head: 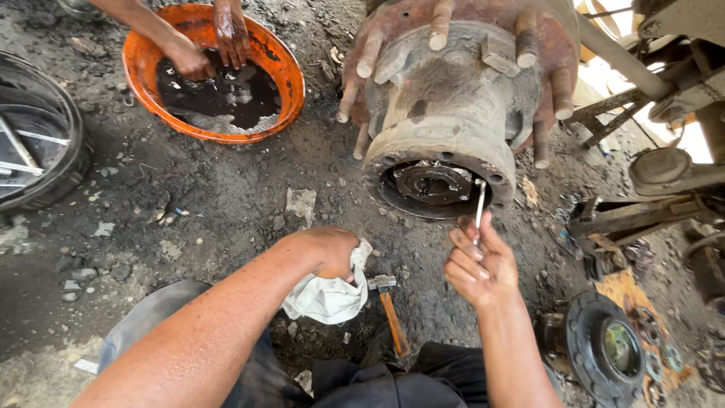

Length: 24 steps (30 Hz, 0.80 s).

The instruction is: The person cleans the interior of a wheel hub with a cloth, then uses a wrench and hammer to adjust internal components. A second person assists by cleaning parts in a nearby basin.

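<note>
The right hand (479,266) pinches a thin, bright metal rod tool (480,205) between thumb and fingers, its tip up at the open mouth of the big rusty wheel hub with protruding studs (453,106), which lies on the oily dirt ground (226,196) towards the far middle. Inside that mouth sits a dark, greasy round nut or bearing part (432,183), just left of the tool's tip. The left hand (328,251) is closed around a crumpled white cloth rag (328,296), pressed down on the ground at the near middle. Between the two hands, flat on the dirt, rests a small hammer with a steel head and orange wooden handle (391,313), touched by neither hand.

Over at the far left, a round orange basin of black oily liquid (283,64) has another person's two grimy hands (211,45) dipped in it. At the left edge of the ground there's a dark tyre rim with pale metal bars (34,143). Near the right corner lies a black round flanged hub part (604,347), with small rings and bearings on a scrap of brown board (630,291) beside it. Rusty axle and frame parts (657,91) fill the far right.
</note>
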Each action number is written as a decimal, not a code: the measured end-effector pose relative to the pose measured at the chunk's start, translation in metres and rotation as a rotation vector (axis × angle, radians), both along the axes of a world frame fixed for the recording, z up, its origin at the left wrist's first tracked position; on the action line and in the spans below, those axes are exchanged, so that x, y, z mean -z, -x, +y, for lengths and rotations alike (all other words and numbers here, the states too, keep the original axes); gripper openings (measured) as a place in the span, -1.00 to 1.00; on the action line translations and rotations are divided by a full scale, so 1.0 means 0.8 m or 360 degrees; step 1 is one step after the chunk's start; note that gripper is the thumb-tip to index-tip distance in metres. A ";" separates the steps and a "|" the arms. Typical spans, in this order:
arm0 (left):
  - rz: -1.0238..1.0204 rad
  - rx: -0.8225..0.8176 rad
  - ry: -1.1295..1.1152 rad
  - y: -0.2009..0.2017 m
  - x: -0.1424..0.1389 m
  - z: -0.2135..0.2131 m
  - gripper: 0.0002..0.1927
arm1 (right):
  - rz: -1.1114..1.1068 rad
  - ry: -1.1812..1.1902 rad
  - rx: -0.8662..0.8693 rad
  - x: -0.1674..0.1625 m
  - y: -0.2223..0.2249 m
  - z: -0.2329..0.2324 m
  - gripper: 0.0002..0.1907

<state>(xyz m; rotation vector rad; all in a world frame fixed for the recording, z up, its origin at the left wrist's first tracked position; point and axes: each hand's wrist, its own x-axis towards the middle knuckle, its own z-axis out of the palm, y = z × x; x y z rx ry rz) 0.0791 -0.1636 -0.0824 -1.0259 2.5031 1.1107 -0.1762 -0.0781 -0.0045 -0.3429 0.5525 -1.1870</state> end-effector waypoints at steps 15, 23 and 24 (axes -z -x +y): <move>0.0083 0.0000 0.0035 -0.028 -0.005 0.004 -0.44 | -0.0118 0.0076 -0.0065 -0.002 -0.010 0.007 -0.64; 0.0180 0.0006 0.0093 -0.049 -0.002 0.010 -0.31 | -0.0114 0.0089 -0.0100 0.001 -0.011 0.010 -0.64; 0.0141 0.0006 0.0061 -0.053 -0.004 0.012 -0.31 | -0.0117 0.0095 -0.0068 0.002 -0.012 0.010 -0.64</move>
